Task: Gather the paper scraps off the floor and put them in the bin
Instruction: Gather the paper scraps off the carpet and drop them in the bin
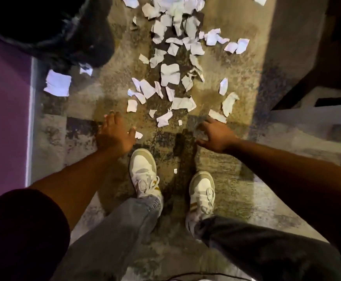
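Hardly started, I'd say: the paper scraps (170,75) lie scattered over the rug (222,82) ahead of the shoes (143,171), far up the middle. The left hand (113,133) and right hand (216,136) reach down with fingers spread, holding nothing. The black-lined bin (50,25) stands far left.

Head view, looking down: torn paper scraps (170,74) litter a mottled carpet (234,63). Left hand (113,133) and right hand (216,136) reach down with fingers spread, holding nothing. Black-lined bin (50,27) stands upper left; white sneakers (144,171) below.
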### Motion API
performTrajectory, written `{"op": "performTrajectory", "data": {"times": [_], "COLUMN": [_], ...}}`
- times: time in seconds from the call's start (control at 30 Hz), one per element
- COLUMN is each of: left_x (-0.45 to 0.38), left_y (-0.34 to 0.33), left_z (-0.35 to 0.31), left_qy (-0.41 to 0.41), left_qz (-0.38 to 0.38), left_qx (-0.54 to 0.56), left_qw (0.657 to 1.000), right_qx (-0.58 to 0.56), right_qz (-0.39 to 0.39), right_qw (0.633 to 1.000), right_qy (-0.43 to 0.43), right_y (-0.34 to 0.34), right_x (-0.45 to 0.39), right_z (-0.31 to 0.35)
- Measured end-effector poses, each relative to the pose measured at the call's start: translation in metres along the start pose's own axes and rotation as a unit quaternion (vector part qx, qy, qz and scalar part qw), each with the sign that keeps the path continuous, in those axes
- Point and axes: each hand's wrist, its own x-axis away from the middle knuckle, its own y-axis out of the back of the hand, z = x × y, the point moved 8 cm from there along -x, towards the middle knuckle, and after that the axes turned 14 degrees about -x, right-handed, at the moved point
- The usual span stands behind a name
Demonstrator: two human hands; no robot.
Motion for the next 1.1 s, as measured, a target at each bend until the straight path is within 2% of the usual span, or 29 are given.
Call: {"op": "performTrajectory", "data": {"times": [0.07, 0.13, 0.27, 0.33, 0.47, 0.57, 0.67, 0.7, 0.83, 0.9, 1.0, 1.1], "left_x": [-0.012, -0.022, -0.034, -0.041, -0.045, -0.044, -0.050, -0.052, -0.070, -0.085, -0.108, -0.123], "left_y": [-0.043, -0.083, -0.143, -0.164, -0.179, -0.175, -0.164, -0.161, -0.151, -0.146, -0.129, -0.101], "left_z": [0.012, 0.024, 0.043, 0.051, 0.043, 0.029, 0.016, 0.010, -0.023, -0.042, -0.078, -0.106], "left_qy": [0.035, 0.105, 0.243, 0.271, 0.228, 0.211, 0.166, 0.134, -0.005, -0.044, -0.107, -0.119], "left_qz": [-0.008, -0.004, 0.033, 0.038, 0.006, -0.025, -0.087, -0.116, -0.190, -0.193, -0.205, -0.246], "left_qx": [0.002, 0.026, 0.131, 0.162, 0.134, 0.100, 0.049, 0.039, 0.043, 0.019, 0.058, 0.075], "left_qw": [0.999, 0.994, 0.961, 0.948, 0.964, 0.972, 0.981, 0.983, 0.981, 0.980, 0.971, 0.959], "right_qx": [0.013, 0.035, 0.065, 0.089, 0.168, 0.193, 0.216, 0.217, 0.177, 0.191, 0.217, 0.192], "right_qz": [0.047, 0.088, 0.162, 0.186, 0.220, 0.214, 0.220, 0.202, 0.048, -0.005, -0.096, -0.214], "right_qw": [0.999, 0.995, 0.978, 0.966, 0.938, 0.921, 0.905, 0.904, 0.918, 0.910, 0.892, 0.899], "right_qy": [0.014, 0.036, 0.115, 0.153, 0.207, 0.264, 0.294, 0.309, 0.350, 0.367, 0.385, 0.331], "right_y": [-0.044, -0.087, -0.165, -0.194, -0.223, -0.227, -0.226, -0.221, -0.156, -0.117, -0.063, -0.014], "right_x": [-0.019, -0.034, -0.049, -0.054, -0.058, -0.064, -0.071, -0.075, -0.108, -0.130, -0.167, -0.196], "right_z": [-0.005, -0.008, -0.002, 0.001, -0.001, -0.002, -0.009, -0.010, -0.011, -0.007, -0.001, -0.006]}}
